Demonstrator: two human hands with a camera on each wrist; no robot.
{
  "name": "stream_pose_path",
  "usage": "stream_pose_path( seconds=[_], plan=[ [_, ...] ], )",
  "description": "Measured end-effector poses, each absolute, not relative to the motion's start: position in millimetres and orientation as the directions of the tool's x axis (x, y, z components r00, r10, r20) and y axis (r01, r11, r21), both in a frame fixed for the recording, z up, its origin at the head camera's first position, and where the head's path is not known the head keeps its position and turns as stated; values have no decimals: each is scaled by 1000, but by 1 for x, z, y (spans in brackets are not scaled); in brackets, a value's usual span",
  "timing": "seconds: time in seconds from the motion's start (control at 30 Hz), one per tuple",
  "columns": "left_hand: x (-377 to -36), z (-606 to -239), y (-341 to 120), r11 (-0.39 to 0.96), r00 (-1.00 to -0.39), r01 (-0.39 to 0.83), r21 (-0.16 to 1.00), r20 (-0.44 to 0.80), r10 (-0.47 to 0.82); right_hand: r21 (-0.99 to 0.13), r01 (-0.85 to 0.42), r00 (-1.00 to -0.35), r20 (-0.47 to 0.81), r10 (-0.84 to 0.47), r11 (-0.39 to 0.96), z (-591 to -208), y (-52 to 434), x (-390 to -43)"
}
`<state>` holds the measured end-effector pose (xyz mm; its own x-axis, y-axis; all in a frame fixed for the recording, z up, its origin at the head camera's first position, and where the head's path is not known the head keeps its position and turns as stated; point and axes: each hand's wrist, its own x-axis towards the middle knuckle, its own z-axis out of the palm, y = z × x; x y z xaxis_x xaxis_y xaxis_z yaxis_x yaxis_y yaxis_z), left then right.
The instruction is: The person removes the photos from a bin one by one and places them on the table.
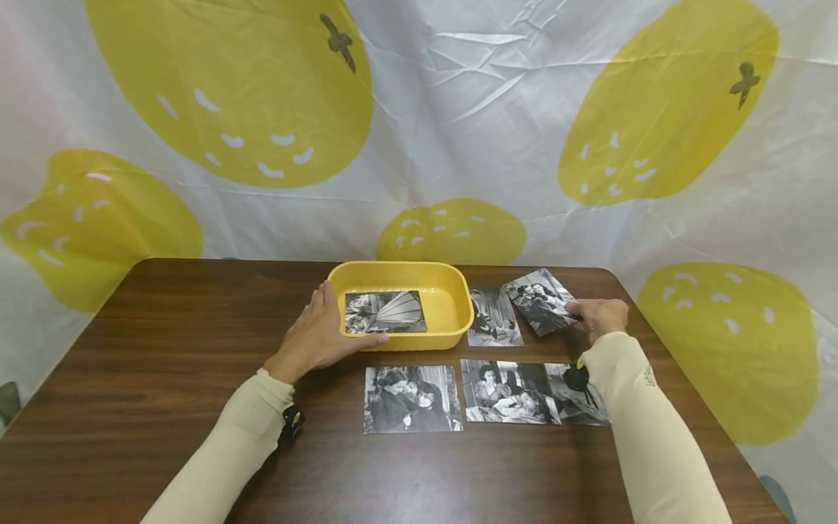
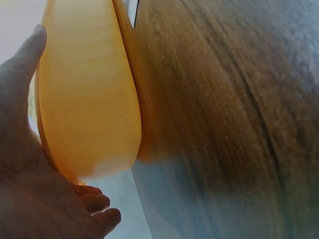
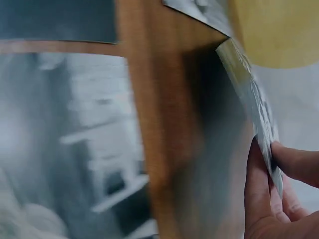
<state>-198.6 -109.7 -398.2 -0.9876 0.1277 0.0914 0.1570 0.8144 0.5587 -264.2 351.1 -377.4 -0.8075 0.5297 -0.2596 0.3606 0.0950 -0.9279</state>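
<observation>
A dark wood-grain counter (image 1: 164, 378) is carrying everything here, and a white sheet printed with big yellow lemons (image 1: 229, 87) is hanging behind it as a backdrop. A yellow tub (image 1: 445, 313) is sitting near the far middle of the counter with one black-and-white photo (image 1: 385, 311) lying flat inside. More prints are lying to its right and in front: one upright beside the tub (image 1: 494, 316) and three in a row nearer the person (image 1: 411, 399).

The left hand (image 1: 321, 335) is resting against the tub's left end, fingers relaxed and curving along the wall. The right hand (image 1: 601, 316) is pinching the edge of a tilted photo (image 1: 542, 300) to the right of the tub.

The head view is showing the whole layout; the right wrist view (blurred) is showing the tilted photo lifted edge-on (image 3: 249, 94) between thumb and fingers (image 3: 256, 189), while the left wrist view is showing the tub's smooth outer wall (image 2: 89, 99) against the palm.
</observation>
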Motion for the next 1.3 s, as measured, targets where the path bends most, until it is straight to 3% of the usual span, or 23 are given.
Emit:
stream_pose_path(
  seconds=[0.2,0.73,0.97,1.3],
  plan=[
    [-199,-397,-108,815,-986,164,555,99,131,-882,431,-784,-260,564,191,-389,353,-258],
    [-199,-398,-112,812,-985,169,558,111,129,-795,452,-868,-286,407,404,-390,363,-250],
    [-199,-397,-112,809,-987,159,566,87,133,-683,453,-883,-257,392,573,-383,363,-244],
    [-198,-397,-110,817,-987,158,555,82,135,-626,391,-920,-242,309,675,-380,366,-240]
  ],
)
